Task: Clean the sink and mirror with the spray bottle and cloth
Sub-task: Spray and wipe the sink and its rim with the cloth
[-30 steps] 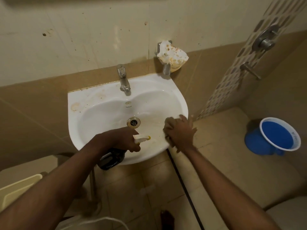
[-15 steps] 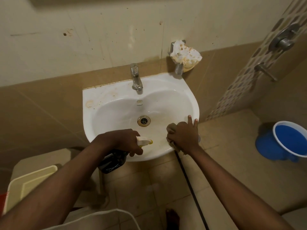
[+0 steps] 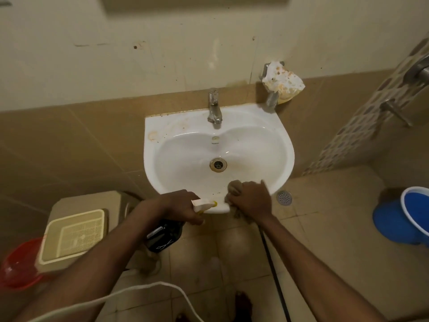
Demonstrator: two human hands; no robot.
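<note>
A: What are the hands doing at the sink [image 3: 282, 145]?

B: The right hand [image 3: 251, 199] is pressing a brownish cloth [image 3: 234, 187] onto the sink's front rim, fingers curled down over it, with a bit of the cloth hanging below the edge. The left hand [image 3: 178, 205] is gripping the spray bottle [image 3: 163, 237] just left of the cloth, fingers wrapped tight round its neck.

A: Where is the bottle sitting?

B: It is hanging below the sink's front edge. Its dark body is pointing down toward the floor and its white nozzle with a yellow tip is nearly touching the rim beside the cloth.

A: And the rest of the sink?

B: The tap [image 3: 214, 109] is standing at the sink's back edge, the drain [image 3: 218, 164] is lying in the middle of the bowl, and brown stains are showing on the back left corner.

A: Anything around it?

B: A stained soap holder [image 3: 282, 81] is hanging on the wall behind the sink's right corner. A blue bucket [image 3: 404, 217] is sitting well right of the sink, and a cream basket [image 3: 74, 235] and a red bowl [image 3: 19, 267] are lying down to its left. A white cord [image 3: 148, 288] is crossing in front, under the left arm.
</note>
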